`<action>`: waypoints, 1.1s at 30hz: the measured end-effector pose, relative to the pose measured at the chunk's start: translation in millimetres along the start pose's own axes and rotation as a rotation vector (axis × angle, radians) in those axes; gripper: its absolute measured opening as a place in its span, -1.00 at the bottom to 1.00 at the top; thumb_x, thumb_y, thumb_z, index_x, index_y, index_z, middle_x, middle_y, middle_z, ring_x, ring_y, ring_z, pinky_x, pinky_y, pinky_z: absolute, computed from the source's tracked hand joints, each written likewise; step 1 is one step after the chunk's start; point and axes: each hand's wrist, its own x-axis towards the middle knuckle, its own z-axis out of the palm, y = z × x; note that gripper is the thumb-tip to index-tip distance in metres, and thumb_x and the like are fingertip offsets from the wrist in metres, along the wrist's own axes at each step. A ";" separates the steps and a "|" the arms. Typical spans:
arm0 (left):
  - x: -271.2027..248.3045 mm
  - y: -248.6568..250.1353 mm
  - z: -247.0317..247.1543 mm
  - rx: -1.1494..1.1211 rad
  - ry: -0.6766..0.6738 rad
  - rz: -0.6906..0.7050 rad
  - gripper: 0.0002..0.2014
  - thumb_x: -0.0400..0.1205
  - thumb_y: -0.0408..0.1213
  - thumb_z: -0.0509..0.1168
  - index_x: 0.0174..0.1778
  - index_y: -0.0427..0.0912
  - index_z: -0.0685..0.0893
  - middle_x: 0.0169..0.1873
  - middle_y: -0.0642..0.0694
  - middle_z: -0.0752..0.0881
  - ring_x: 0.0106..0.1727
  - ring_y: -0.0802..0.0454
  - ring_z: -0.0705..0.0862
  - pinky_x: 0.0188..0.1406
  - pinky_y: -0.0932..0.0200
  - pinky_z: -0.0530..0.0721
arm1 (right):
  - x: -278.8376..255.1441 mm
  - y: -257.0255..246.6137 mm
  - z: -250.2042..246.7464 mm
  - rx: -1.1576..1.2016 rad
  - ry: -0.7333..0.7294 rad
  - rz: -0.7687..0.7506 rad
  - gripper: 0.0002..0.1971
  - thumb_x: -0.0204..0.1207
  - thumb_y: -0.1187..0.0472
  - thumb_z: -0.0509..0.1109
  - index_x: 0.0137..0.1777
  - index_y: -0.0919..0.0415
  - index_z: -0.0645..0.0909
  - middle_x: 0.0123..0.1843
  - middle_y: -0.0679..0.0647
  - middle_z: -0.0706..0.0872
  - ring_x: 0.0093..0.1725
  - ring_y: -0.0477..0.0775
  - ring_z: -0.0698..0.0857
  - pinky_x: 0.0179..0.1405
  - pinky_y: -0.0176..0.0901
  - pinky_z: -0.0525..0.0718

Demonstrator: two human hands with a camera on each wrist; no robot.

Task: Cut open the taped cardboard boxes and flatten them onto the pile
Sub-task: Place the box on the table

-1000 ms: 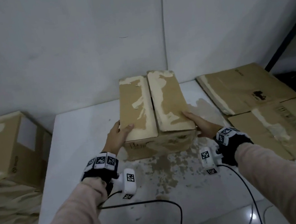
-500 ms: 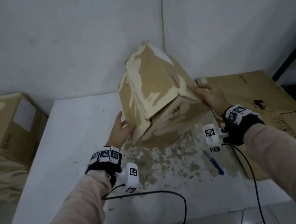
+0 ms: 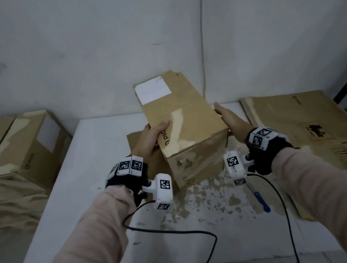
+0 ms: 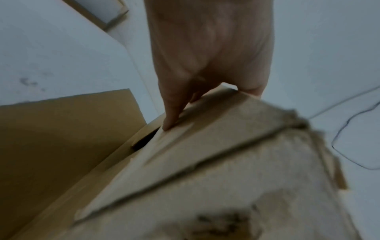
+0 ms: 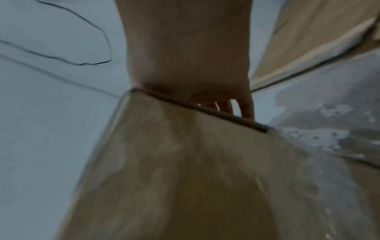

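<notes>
A brown cardboard box stands skewed on the white table, with a white label on its top face at the far end. My left hand grips its left top edge, thumb on top and fingers down the side; the left wrist view shows that hand clasping the box's edge. My right hand presses flat against the box's right side with straight fingers. In the right wrist view the right hand lies over the box's edge. A blue cutter lies on the table near my right wrist.
Flattened cardboard sheets are piled at the right of the table. Closed boxes stand off the table's left side. A loose flap lies under my left hand. Torn paper residue marks the table, and black cables cross its near edge.
The box has been rolled over: its taped seam faced up, then it was tipped off the table, and now the labelled face is on top. Both hands moved with it.
</notes>
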 end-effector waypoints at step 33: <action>-33.6 4.3 -52.7 0.238 -0.059 -0.102 -0.25 0.33 0.47 0.27 0.44 0.27 0.46 0.39 -0.07 0.53 0.35 -0.14 0.55 0.31 -0.20 0.55 | -1.9 28.1 -35.5 -0.112 -0.008 0.027 -0.48 0.36 -0.10 0.55 0.18 0.17 0.50 0.01 0.02 0.68 -0.10 0.02 0.68 -0.28 -0.13 0.62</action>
